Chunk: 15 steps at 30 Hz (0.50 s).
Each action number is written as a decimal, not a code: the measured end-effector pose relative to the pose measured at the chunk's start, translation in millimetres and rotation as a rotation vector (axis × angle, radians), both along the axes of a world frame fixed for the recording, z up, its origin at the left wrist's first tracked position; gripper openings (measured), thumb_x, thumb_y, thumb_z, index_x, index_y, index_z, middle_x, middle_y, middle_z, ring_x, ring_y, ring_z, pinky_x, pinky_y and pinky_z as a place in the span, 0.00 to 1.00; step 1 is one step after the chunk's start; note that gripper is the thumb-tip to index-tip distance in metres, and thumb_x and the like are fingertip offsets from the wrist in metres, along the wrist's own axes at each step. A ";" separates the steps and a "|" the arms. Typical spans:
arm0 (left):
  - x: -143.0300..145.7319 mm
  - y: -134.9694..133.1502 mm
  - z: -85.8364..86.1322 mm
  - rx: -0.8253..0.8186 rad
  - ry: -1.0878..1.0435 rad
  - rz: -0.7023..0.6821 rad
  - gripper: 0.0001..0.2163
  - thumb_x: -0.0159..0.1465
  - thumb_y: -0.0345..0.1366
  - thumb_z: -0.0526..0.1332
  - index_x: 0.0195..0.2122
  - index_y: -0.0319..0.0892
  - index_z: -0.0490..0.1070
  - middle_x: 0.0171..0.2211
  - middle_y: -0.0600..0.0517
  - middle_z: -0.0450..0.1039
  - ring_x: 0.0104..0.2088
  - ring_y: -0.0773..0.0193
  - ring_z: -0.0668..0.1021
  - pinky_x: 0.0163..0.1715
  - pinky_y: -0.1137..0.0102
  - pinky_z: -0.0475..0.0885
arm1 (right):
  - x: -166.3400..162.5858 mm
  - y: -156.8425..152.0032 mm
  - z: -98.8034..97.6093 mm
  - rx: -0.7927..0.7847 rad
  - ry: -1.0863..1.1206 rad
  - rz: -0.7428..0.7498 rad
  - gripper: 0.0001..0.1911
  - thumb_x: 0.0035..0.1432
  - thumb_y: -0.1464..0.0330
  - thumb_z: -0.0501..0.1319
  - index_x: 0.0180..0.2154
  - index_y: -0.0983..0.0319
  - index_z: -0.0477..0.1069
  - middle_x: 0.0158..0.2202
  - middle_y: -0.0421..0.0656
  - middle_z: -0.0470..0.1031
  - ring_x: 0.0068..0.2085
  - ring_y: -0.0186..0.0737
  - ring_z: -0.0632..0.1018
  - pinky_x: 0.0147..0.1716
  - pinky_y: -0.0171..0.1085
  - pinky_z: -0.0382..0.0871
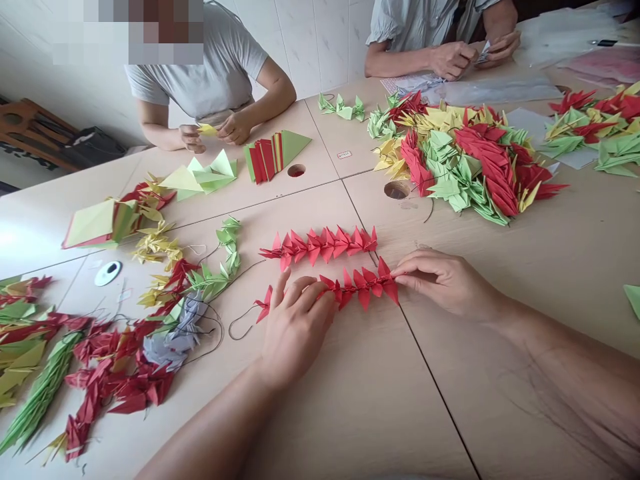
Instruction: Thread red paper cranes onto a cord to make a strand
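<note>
Red paper-crane string point(357, 283) lies flat on tabletop point(350, 400), spanning both grips: left hand point(295, 327) closed over its left part, right hand point(445, 283) pinching its right end.

A second red crane string point(320, 245) lies on the table point(550, 253). A heap of red, green and yellow cranes point(460, 163) sits beyond. Stacked folded papers point(273, 157) and tangled strings point(125, 360) lie leftward.
</note>
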State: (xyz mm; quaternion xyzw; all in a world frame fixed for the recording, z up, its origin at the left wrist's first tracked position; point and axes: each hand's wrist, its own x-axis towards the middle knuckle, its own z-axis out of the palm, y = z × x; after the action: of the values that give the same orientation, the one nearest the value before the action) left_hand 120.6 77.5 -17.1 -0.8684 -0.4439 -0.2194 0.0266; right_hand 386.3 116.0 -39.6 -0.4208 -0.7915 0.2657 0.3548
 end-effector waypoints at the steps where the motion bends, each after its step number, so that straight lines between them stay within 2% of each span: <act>1: 0.1 0.1 -0.2 0.002 -0.002 0.006 0.07 0.64 0.27 0.58 0.38 0.45 0.73 0.36 0.53 0.78 0.44 0.59 0.75 0.60 0.52 0.57 | -0.1 0.1 0.1 0.009 -0.001 0.004 0.07 0.61 0.65 0.59 0.33 0.58 0.75 0.32 0.43 0.78 0.36 0.41 0.77 0.38 0.42 0.73; 15: 0.8 0.6 -1.1 -0.034 -0.042 0.032 0.06 0.64 0.29 0.57 0.36 0.45 0.73 0.36 0.54 0.79 0.43 0.60 0.76 0.60 0.52 0.56 | 0.0 -0.9 2.3 0.004 -0.051 -0.023 0.06 0.61 0.65 0.60 0.34 0.58 0.75 0.33 0.43 0.79 0.37 0.42 0.78 0.38 0.42 0.74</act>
State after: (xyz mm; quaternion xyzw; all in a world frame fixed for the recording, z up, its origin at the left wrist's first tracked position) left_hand 121.4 78.2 -18.2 -0.8566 -0.4620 -0.2296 0.0062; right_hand 386.3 115.1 -37.3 -0.4358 -0.7959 0.2493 0.3384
